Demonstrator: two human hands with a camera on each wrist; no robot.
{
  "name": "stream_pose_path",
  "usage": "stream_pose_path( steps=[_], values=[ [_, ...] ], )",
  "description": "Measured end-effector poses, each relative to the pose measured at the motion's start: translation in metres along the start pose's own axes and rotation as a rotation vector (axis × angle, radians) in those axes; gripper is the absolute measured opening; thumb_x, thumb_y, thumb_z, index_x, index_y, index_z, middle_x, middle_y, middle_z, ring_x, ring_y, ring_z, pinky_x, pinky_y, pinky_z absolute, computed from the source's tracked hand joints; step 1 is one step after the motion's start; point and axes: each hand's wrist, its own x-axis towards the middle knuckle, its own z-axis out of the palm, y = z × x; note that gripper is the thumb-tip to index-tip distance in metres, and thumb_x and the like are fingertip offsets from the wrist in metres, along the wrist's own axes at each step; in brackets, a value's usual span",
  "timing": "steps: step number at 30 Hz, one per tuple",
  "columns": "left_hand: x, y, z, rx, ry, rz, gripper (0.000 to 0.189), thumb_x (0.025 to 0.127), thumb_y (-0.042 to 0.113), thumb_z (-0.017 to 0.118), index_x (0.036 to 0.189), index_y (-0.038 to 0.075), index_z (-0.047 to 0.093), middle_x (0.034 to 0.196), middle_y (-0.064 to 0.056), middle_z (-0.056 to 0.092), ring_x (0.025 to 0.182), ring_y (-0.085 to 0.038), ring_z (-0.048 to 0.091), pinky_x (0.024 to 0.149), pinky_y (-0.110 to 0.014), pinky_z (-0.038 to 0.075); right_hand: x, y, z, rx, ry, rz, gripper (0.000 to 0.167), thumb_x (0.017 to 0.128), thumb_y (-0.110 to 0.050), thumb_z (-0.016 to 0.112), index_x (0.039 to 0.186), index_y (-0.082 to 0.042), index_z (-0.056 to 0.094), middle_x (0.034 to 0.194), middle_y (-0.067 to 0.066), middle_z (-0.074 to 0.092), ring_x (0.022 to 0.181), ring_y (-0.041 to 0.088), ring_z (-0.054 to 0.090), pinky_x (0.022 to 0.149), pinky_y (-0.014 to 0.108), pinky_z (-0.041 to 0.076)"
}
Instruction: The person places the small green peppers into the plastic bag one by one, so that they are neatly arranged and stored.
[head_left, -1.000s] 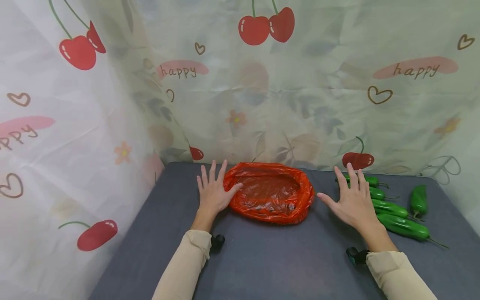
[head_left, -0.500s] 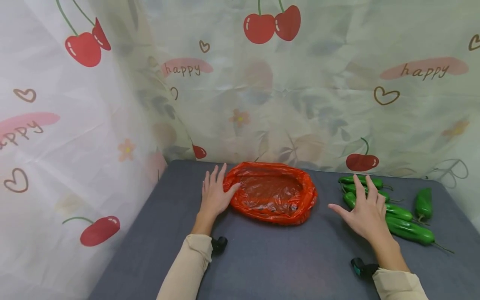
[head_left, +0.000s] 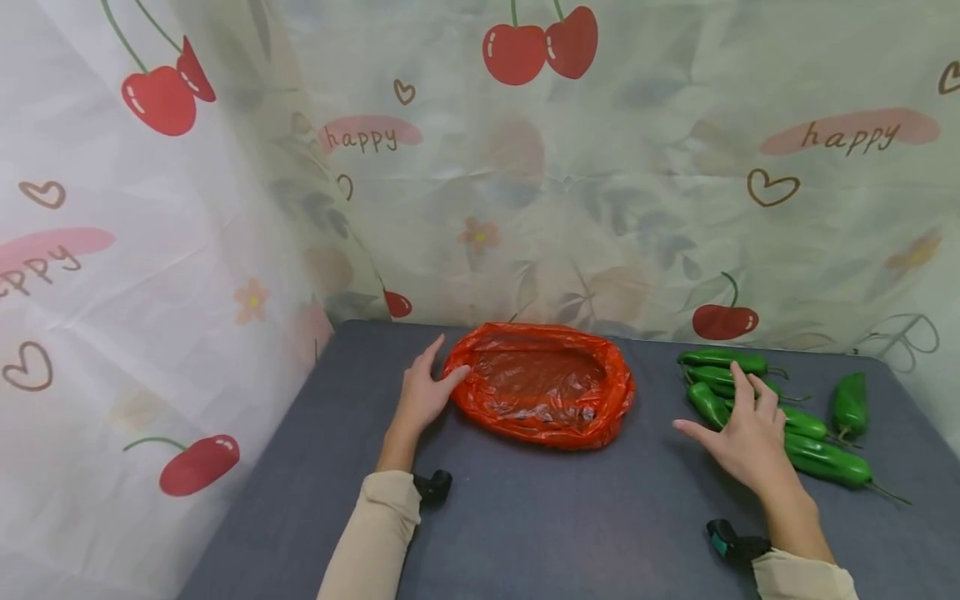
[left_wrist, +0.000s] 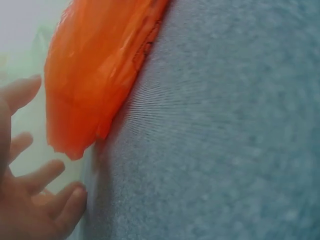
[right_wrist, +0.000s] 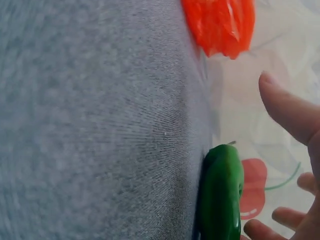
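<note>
An orange-red plastic bag (head_left: 540, 431) sits on the table with its mouth spread wide and its rim folded over. My left hand (head_left: 422, 398) is at the bag's left side, thumb overlapping the rim in the head view; the left wrist view has its spread fingers beside the bag (left_wrist: 90, 80). To the right, my right hand (head_left: 750, 442) hovers near several green peppers, thumb apart from the fingers and nothing held. It partly covers a large green pepper (head_left: 828, 461). In the right wrist view, a green pepper (right_wrist: 221, 195) lies close to the fingers.
A grey cloth covers the table (head_left: 570, 525). One green pepper (head_left: 851, 405) lies apart at the far right, and another (head_left: 723, 361) is at the back of the group. Behind and to the left hangs a printed curtain (head_left: 570, 208) with cherries.
My right hand has moved right and towards me over the peppers, uncovering those at the back. My left hand has shifted slightly, its fingers now less spread in the head view. The bag stays put.
</note>
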Motion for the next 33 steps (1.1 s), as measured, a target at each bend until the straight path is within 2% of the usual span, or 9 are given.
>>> stream_pose_path(
  steps=[4, 9, 15, 19, 23, 27, 33],
  values=[
    [0.002, -0.003, 0.001, -0.072, -0.040, 0.000, 0.077, 0.092, 0.053, 0.071, 0.158, 0.038, 0.034, 0.162, -0.008, 0.040, 0.141, -0.035, 0.048, 0.115, -0.055, 0.041, -0.003, 0.002, -0.004, 0.035, -0.020, 0.024, 0.122, 0.087, -0.050, 0.078, 0.163, -0.003, -0.005, 0.157, 0.044, 0.002, 0.138, 0.068, 0.010, 0.104, 0.081, 0.012],
    [0.002, -0.007, 0.002, -0.122, -0.066, 0.008, 0.077, 0.090, 0.046, 0.076, 0.157, 0.038, 0.037, 0.160, -0.007, 0.044, 0.118, -0.031, 0.064, 0.102, -0.050, 0.052, -0.003, 0.005, -0.006, 0.019, -0.048, 0.061, 0.116, 0.089, -0.045, 0.077, 0.161, 0.003, 0.000, 0.151, 0.048, 0.007, 0.133, 0.067, 0.014, 0.101, 0.078, 0.018],
    [0.001, -0.010, 0.003, -0.147, -0.084, 0.036, 0.077, 0.090, 0.036, 0.079, 0.157, 0.031, 0.040, 0.157, -0.008, 0.048, 0.093, -0.024, 0.067, 0.091, -0.043, 0.057, -0.003, 0.009, -0.008, 0.001, -0.101, 0.077, 0.102, 0.089, -0.032, 0.078, 0.156, 0.012, 0.014, 0.144, 0.049, 0.021, 0.128, 0.064, 0.022, 0.097, 0.073, 0.027],
    [-0.001, -0.012, 0.002, -0.159, -0.087, 0.039, 0.075, 0.090, 0.034, 0.079, 0.155, 0.032, 0.043, 0.154, -0.007, 0.052, 0.083, -0.020, 0.066, 0.083, -0.035, 0.057, -0.003, 0.011, -0.010, -0.014, -0.137, 0.064, 0.092, 0.092, -0.027, 0.075, 0.154, 0.014, 0.020, 0.142, 0.046, 0.027, 0.124, 0.059, 0.039, 0.092, 0.068, 0.039],
    [-0.003, -0.016, -0.001, -0.187, -0.101, 0.049, 0.074, 0.089, 0.036, 0.080, 0.154, 0.032, 0.044, 0.153, -0.009, 0.052, 0.081, -0.018, 0.067, 0.079, -0.032, 0.057, -0.002, 0.013, -0.011, -0.009, -0.166, 0.061, 0.079, 0.095, -0.021, 0.072, 0.151, 0.013, 0.028, 0.141, 0.043, 0.032, 0.116, 0.056, 0.055, 0.086, 0.060, 0.049],
    [-0.003, -0.019, -0.002, -0.199, -0.111, 0.048, 0.075, 0.088, 0.037, 0.080, 0.154, 0.031, 0.044, 0.153, -0.009, 0.052, 0.086, -0.019, 0.068, 0.081, -0.032, 0.058, 0.000, 0.012, -0.011, 0.005, -0.187, 0.042, 0.068, 0.094, -0.019, 0.073, 0.145, 0.013, 0.041, 0.138, 0.042, 0.043, 0.115, 0.055, 0.058, 0.086, 0.059, 0.052],
    [-0.003, -0.022, -0.001, -0.196, -0.089, 0.017, 0.072, 0.088, 0.037, 0.080, 0.152, 0.036, 0.046, 0.153, -0.006, 0.053, 0.091, -0.022, 0.063, 0.076, -0.027, 0.052, 0.001, 0.009, -0.011, -0.011, -0.242, 0.066, 0.078, 0.095, -0.033, 0.073, 0.148, 0.010, 0.037, 0.138, 0.040, 0.051, 0.120, 0.054, 0.057, 0.087, 0.058, 0.051]
  ],
)
